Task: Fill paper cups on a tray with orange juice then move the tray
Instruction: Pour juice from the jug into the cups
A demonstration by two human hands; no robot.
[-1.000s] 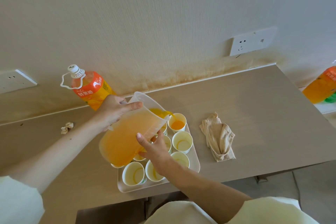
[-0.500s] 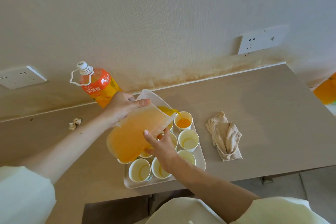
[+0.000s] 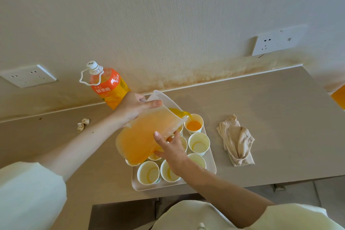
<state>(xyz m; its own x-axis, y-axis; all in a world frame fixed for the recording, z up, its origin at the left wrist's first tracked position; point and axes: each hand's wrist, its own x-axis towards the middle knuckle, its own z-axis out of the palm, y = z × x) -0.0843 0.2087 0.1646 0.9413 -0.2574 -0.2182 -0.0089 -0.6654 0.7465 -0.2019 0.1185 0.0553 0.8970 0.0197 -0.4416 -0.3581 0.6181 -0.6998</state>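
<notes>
One cup (image 3: 192, 132), at the tray's far right corner, has juice (image 3: 194, 124) in it, with the jug (image 3: 147, 136) spout pouring into it. The other cups (image 3: 198, 144) in view look empty bar dregs; some are hidden under the jug. Tray (image 3: 211, 165) sits at the counter's (image 3: 261, 108) near edge, about mid-length. Left hand (image 3: 132, 107) is wrapped on the jug up by the rim, thumb along the top; the handle itself is hidden. Right hand (image 3: 171, 148) is flat-fingered against the jug's lower wall, thumb up, propping and not clutching. Jug looks well over half full, so I'd call it heavy and sloshy, with a thin plastic wall likely to flex and slip if wet; best to keep the top grip plus the underside prop and tilt slowly. Cups are thin paper: light, easy to tip, and they crush if pinched. The jug's base hangs close over the near ones, a knock risk. For the tray, I'd hold both short ends and keep it level. Bottle (image 3: 108, 87) stands at the far edge behind my left hand. Cloth (image 3: 237, 142) lies right of the tray, apart.
</notes>
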